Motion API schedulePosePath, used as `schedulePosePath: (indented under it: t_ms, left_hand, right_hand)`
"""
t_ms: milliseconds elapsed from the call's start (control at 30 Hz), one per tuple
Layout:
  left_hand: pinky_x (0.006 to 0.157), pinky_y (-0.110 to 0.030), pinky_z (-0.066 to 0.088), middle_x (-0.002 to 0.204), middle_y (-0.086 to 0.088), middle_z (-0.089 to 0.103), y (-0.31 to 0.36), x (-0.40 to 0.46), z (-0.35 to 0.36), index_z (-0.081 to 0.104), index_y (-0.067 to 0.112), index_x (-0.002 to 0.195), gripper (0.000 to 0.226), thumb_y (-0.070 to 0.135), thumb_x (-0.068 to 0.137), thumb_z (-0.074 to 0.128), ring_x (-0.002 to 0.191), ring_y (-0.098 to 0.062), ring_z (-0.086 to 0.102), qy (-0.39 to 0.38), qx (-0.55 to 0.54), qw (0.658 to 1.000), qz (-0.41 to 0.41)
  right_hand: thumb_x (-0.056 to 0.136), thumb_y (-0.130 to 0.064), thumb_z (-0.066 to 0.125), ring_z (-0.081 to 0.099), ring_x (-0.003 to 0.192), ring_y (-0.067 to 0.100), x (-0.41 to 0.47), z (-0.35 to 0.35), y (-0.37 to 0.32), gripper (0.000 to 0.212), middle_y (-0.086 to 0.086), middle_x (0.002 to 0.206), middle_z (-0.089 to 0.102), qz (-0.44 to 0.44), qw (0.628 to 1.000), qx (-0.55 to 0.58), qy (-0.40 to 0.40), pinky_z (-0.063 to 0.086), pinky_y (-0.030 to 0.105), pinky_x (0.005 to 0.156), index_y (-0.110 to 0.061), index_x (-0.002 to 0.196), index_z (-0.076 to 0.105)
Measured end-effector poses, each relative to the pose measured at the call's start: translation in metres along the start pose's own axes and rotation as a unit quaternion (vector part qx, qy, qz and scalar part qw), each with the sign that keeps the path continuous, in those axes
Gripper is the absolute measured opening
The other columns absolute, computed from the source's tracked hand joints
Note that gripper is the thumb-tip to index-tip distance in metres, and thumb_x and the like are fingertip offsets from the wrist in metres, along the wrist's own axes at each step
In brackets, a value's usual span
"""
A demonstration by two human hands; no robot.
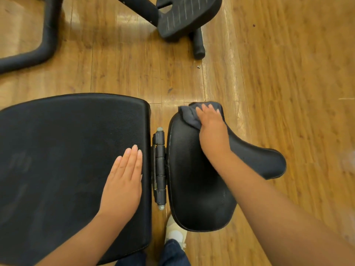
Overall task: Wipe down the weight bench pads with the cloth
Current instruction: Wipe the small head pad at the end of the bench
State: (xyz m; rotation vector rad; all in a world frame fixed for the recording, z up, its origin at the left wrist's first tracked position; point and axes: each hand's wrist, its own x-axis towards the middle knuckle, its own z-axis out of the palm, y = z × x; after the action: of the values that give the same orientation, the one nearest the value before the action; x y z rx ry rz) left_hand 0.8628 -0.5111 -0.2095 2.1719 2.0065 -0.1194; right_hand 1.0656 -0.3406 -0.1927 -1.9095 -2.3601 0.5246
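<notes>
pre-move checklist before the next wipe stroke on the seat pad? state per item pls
1. Cloth under the wiping hand: ok, the right hand presses it onto the far end of the seat pad.
2. Cloth in contact with the pad: ok, though part of it hangs past the far edge.
3. Bench braced: ok, the left hand lies flat on the large back pad, fingers straight.
4. Left fingers out of the hinge gap: ok, but the fingertips sit close to the pad's edge.
5. Stroke path toward the near end: ok, nothing lies on the seat pad.
6. Cloth damp or clean enough: cannot tell.
</notes>
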Motion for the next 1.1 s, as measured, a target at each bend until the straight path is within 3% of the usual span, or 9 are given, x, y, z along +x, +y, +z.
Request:
schedulePosePath:
  t_ms: [100,200,367,500,633,767,867,1000,1100]
  left_hand:
    - [0.115,-0.039,0.009,0.149,-0.021,0.028,0.0,0.0,0.0,0.028,-0.003,0.141,0.055,0.022,0.092,0.024,0.138,-0.03,0.026,0.003,0.001,1.0,0.002]
    - [0.115,-0.039,0.008,0.15,-0.02,0.027,0.0,-0.001,0.0,0.025,-0.002,0.142,0.056,0.022,0.092,0.024,0.139,-0.029,0.023,0.003,-0.003,1.0,-0.002]
    - [0.115,-0.039,0.008,0.151,-0.02,0.026,0.0,-0.001,-0.001,0.023,-0.001,0.143,0.056,0.022,0.092,0.025,0.139,-0.029,0.022,-0.004,0.001,1.0,-0.004]
    - [0.115,-0.039,0.006,0.152,-0.02,0.024,0.003,-0.001,-0.004,0.022,-0.001,0.144,0.058,0.013,0.092,0.045,0.141,-0.029,0.021,-0.009,-0.002,1.0,-0.017]
    - [0.116,-0.046,0.016,0.151,-0.021,0.025,0.021,0.002,-0.009,0.024,-0.003,0.143,0.067,0.004,0.084,0.053,0.141,-0.032,0.021,-0.014,-0.038,0.996,-0.074]
    - [0.112,-0.05,0.023,0.149,-0.024,0.027,0.039,0.006,-0.013,0.028,-0.005,0.142,0.056,0.01,0.09,0.044,0.139,-0.036,0.024,-0.003,-0.081,0.991,-0.103]
    - [0.112,-0.047,0.023,0.149,-0.023,0.028,0.061,0.015,-0.014,0.028,-0.004,0.142,0.055,0.016,0.092,0.039,0.138,-0.035,0.027,-0.001,-0.1,0.992,-0.072]
    - [0.117,-0.038,0.008,0.157,-0.014,0.009,0.094,0.027,-0.019,0.01,0.006,0.148,0.056,0.023,0.097,0.025,0.145,-0.026,0.008,-0.028,-0.153,0.987,-0.041]
    - [0.116,-0.033,-0.003,0.158,-0.01,-0.004,0.108,0.028,-0.015,-0.003,0.01,0.148,0.058,0.025,0.1,0.025,0.145,-0.021,-0.004,-0.032,-0.153,0.987,-0.021]
  right_hand:
    - [0.086,0.006,0.042,0.049,0.111,0.031,0.024,-0.009,-0.005,0.031,0.016,0.115,0.057,0.043,0.998,0.032,-0.017,0.035,0.034,0.094,0.001,0.112,0.058]
    - [0.084,0.007,0.043,0.047,0.113,0.032,0.02,-0.01,-0.005,0.032,0.018,0.117,0.055,0.019,0.999,0.031,-0.023,0.033,0.037,0.097,0.002,0.112,0.058]
    - [0.076,0.014,0.047,0.054,0.1,0.031,0.019,0.002,-0.002,0.024,0.007,0.088,0.054,0.0,1.0,0.02,0.004,0.036,0.043,0.1,-0.007,0.083,0.054]
    - [0.078,0.022,0.048,0.037,0.13,0.042,-0.027,0.013,0.0,0.05,0.025,0.133,0.049,-0.017,0.996,0.034,0.079,0.018,0.048,0.114,0.005,0.124,0.053]
    - [0.07,0.022,0.055,0.041,0.127,0.042,-0.076,0.027,-0.004,0.056,0.025,0.131,0.051,-0.046,0.992,0.021,0.119,0.018,0.048,0.111,0.006,0.124,0.053]
    - [0.079,0.004,0.031,0.038,0.131,0.035,-0.137,0.042,-0.003,0.052,0.019,0.133,0.052,-0.057,0.994,0.001,0.098,0.012,0.041,0.115,0.0,0.128,0.05]
    - [0.084,0.005,0.025,0.032,0.132,0.031,-0.188,0.056,-0.003,0.05,0.018,0.135,0.05,-0.076,0.993,0.014,0.092,0.013,0.043,0.115,-0.003,0.132,0.039]
    - [0.088,0.009,0.017,0.023,0.138,0.03,-0.246,0.07,0.004,0.058,0.014,0.143,0.037,-0.085,0.993,0.022,0.075,0.011,0.044,0.116,-0.005,0.143,0.024]
    - [0.102,-0.007,0.012,0.015,0.141,0.027,-0.269,0.082,0.012,0.046,0.009,0.151,0.023,-0.108,0.992,0.007,0.067,0.015,0.045,0.114,-0.008,0.148,0.01]
